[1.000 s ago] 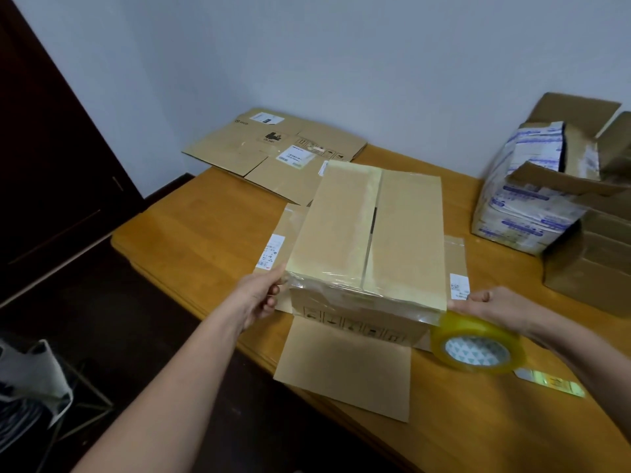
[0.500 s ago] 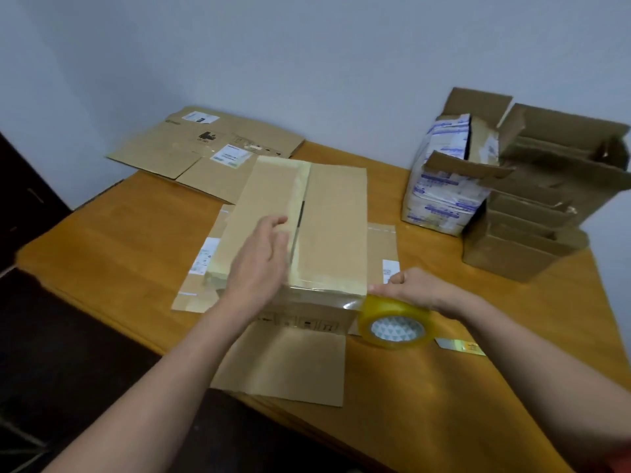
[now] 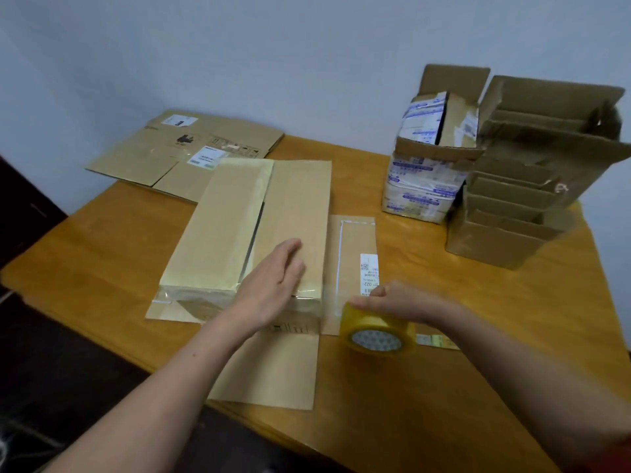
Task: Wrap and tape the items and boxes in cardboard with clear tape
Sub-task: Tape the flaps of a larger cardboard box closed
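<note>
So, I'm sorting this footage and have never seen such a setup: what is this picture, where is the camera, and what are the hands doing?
There is no machine: a person works bare-handed, and the one camera sits on their head, looking down. The left hand lies flat on the cardboard-wrapped box on the wooden table. The right hand grips a roll of clear tape beside the box. Flattened cardboard lies far left; open boxes stand far right.

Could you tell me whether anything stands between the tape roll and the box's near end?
Nothing visible does. The tape roll, held by the right hand, sits just right of the box; only the flat cardboard sheet lies under the gap. The left hand presses the box top, beside that path.
</note>
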